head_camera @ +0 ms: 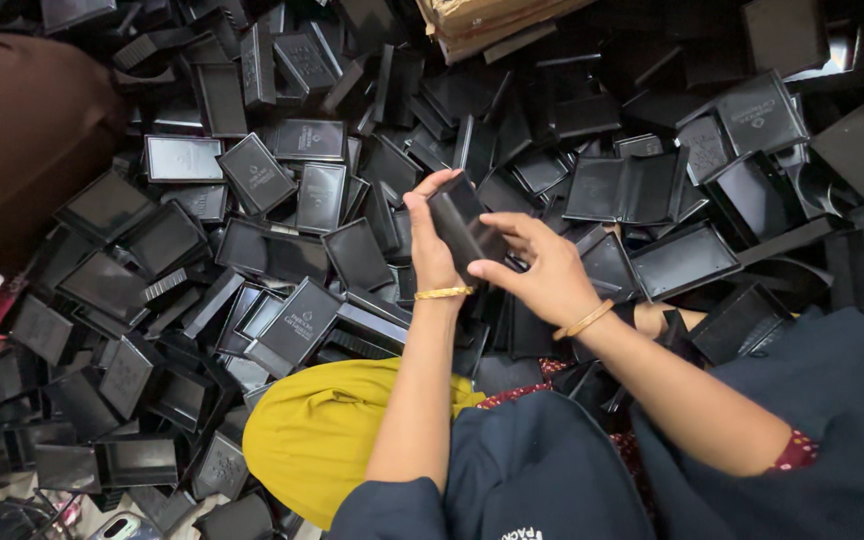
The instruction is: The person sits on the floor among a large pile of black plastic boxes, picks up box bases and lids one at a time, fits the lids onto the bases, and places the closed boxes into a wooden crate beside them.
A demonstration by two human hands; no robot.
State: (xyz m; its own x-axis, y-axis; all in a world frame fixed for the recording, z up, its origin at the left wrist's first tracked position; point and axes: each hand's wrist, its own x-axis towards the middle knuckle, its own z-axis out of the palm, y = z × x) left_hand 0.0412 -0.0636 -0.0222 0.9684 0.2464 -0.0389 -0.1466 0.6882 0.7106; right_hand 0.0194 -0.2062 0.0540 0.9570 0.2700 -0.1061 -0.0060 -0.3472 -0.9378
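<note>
Left hand (430, 250) and right hand (542, 272) both grip one black box (462, 228), raised above the crowded heap of boxes (282, 260) covering the floor.

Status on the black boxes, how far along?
Done: no finished stack is visible to judge by. In hand: left hand and right hand grip one black box together. Left: a deep pile of loose black boxes and lids covers the floor around.
</note>
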